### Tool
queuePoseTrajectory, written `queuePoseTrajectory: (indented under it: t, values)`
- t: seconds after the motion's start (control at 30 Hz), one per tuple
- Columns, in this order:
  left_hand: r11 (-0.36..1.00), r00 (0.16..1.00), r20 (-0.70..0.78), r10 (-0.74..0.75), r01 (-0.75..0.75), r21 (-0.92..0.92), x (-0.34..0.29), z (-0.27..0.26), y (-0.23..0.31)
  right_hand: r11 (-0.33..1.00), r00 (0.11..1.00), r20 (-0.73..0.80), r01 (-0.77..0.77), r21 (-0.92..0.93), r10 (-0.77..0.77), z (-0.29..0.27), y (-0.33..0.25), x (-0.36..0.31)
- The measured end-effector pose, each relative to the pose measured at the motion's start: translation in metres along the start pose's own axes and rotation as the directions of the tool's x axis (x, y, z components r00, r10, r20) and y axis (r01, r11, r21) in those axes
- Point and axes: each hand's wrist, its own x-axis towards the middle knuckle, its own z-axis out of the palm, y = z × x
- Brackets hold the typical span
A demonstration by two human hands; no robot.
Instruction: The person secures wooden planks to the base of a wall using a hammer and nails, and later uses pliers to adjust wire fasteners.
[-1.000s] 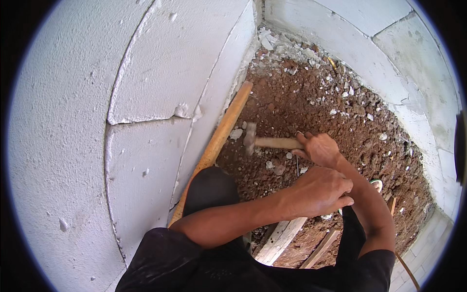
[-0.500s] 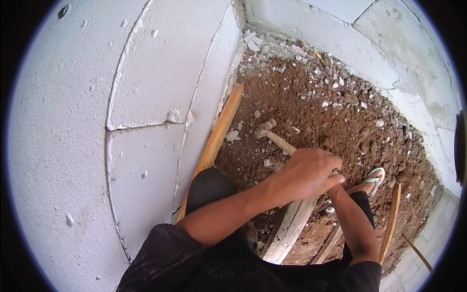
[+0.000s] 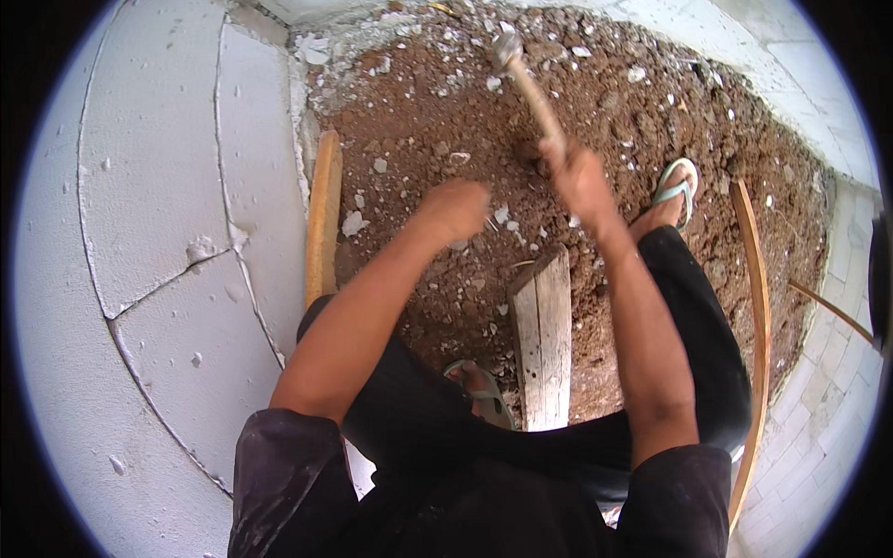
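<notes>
My right hand (image 3: pixel 579 186) is wrapped round the wooden handle of a hammer (image 3: pixel 537 100). The hammer's metal head points away from me, raised above the soil and slightly blurred. To its left, my left hand (image 3: pixel 453 210) is closed in front of me, fingers pinched together. A thin, light sliver shows at its fingertips, too small to name. Below and between my hands, a weathered grey wooden board (image 3: pixel 549 335) slants up from the soil, its far end cut at an angle. Neither hand touches the board.
White block walls (image 3: pixel 167 177) stand on the left and far side. Brown soil (image 3: pixel 419 121) with white rubble lies between them. A wooden batten (image 3: pixel 323 219) leans along the left wall; another batten (image 3: pixel 755 279) stands at right. My sandalled foot (image 3: pixel 672 193) rests on the soil.
My hands, together near the board before, are now apart. The right hand has swung the hammer up and away; the left has moved left. The view has shifted, showing more of the board.
</notes>
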Motion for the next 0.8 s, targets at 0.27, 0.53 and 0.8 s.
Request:
queuePoseTrajectory:
  t: [0.27, 0.53, 0.8]
  values:
    - [0.939, 0.937, -0.208, 0.279, -0.221, 0.263, 0.0, 0.066, 0.042, 0.925, 0.997, -0.029, 0.051, -0.377, -0.066, -0.06, 0.062, 0.033]
    - [0.793, 0.921, 0.021, 0.388, -0.346, 0.501, -0.016, 0.013, -0.023, 0.967, 0.989, -0.143, -0.075, -0.243, 0.041, 0.012, 0.038, 0.022]
    - [0.973, 0.915, -0.394, -0.088, -0.006, -0.231, -0.008, -0.09, -0.165, 0.977, 0.98, -0.122, -0.135, 0.167, 0.156, 0.04, 0.038, 0.015]
